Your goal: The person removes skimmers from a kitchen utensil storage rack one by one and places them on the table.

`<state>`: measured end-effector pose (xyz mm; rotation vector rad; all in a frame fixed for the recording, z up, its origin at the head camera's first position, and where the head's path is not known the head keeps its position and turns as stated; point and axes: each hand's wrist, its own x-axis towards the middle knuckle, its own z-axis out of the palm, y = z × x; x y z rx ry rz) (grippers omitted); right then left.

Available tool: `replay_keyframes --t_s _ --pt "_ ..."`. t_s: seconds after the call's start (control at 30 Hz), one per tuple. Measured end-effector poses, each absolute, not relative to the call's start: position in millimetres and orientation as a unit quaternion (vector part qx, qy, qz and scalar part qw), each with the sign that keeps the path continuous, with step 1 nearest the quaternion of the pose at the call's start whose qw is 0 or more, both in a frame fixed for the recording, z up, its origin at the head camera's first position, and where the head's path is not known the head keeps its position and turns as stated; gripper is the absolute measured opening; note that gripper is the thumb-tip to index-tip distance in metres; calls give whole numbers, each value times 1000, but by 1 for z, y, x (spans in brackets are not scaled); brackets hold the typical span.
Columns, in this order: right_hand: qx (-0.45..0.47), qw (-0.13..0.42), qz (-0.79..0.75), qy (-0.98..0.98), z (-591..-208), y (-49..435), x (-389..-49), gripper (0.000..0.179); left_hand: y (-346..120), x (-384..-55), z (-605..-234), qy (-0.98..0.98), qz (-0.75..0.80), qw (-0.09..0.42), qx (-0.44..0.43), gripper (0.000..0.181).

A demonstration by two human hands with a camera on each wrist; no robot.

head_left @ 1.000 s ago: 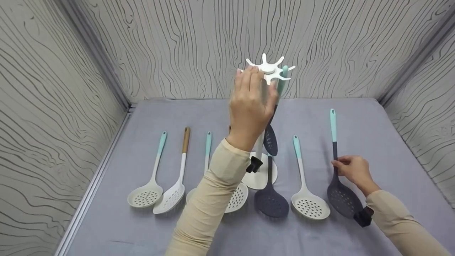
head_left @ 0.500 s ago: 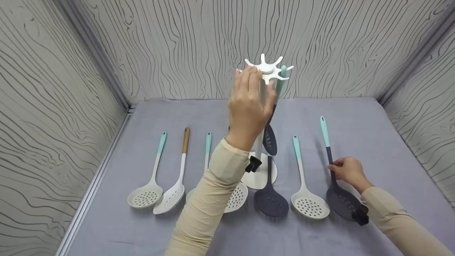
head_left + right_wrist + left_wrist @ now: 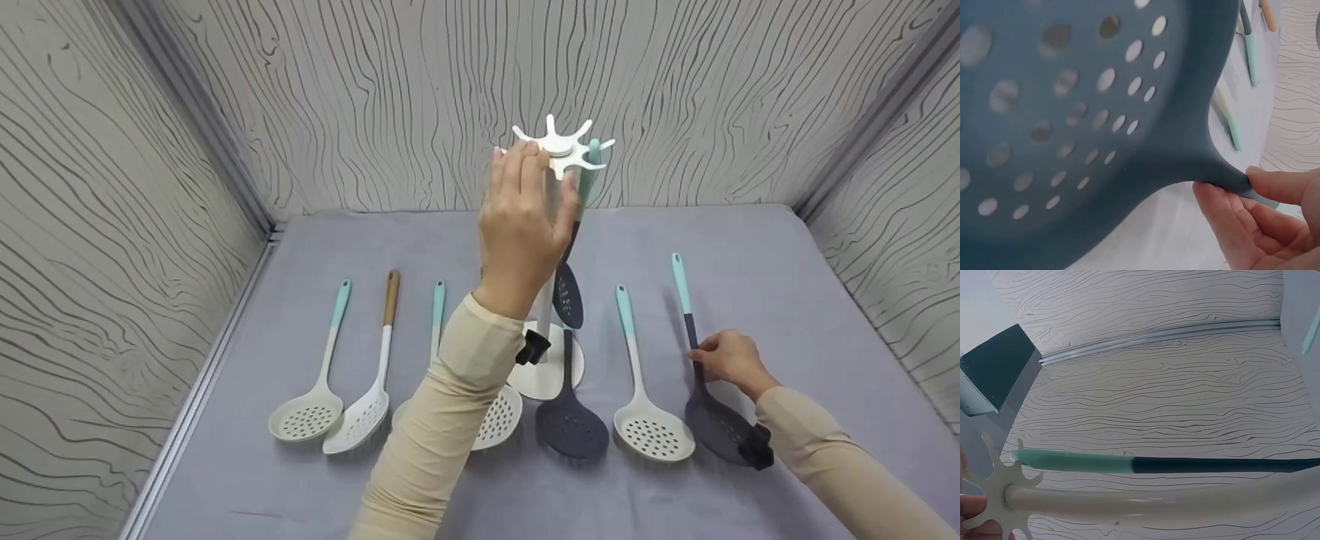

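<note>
My left hand [image 3: 521, 217] holds the top of a white utensil stand, its fingers and thumb at the spoked hook wheel [image 3: 559, 144]. In the left wrist view, fingertips show behind that wheel [image 3: 996, 495]. From one hook hangs a dark slotted utensil [image 3: 570, 296] with a mint handle end, beside the post. At the right, my right hand [image 3: 731, 360] pinches the neck of a dark skimmer [image 3: 716, 424] with a mint handle. The right wrist view has its perforated bowl [image 3: 1185, 140] up close, with thumb and fingers on either side of the neck.
White skimmers [image 3: 306, 416] lie in a row on the grey cloth, one with a wooden handle [image 3: 392, 296]. Another dark skimmer [image 3: 571, 427] lies by the stand's round base [image 3: 529, 382], a white skimmer [image 3: 654, 435] to its right. Patterned walls [image 3: 420, 97] enclose the table.
My right hand has shifted slightly left with the dark skimmer, whose handle end has moved left and lower in the view. The left hand stays on the stand, which has drifted slightly left.
</note>
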<state>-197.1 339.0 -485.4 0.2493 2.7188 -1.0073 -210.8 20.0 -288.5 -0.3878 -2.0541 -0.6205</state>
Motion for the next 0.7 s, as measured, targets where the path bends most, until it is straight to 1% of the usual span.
replay_keyframes --t_s 0.23,0.7 --pt "81 135 -335 929 -486 339 -200 32 20 -211 -288 -831 -250 470 -158 31" --pt "92 178 -330 922 -490 341 -202 27 21 -211 -288 -828 -251 477 -157 30"
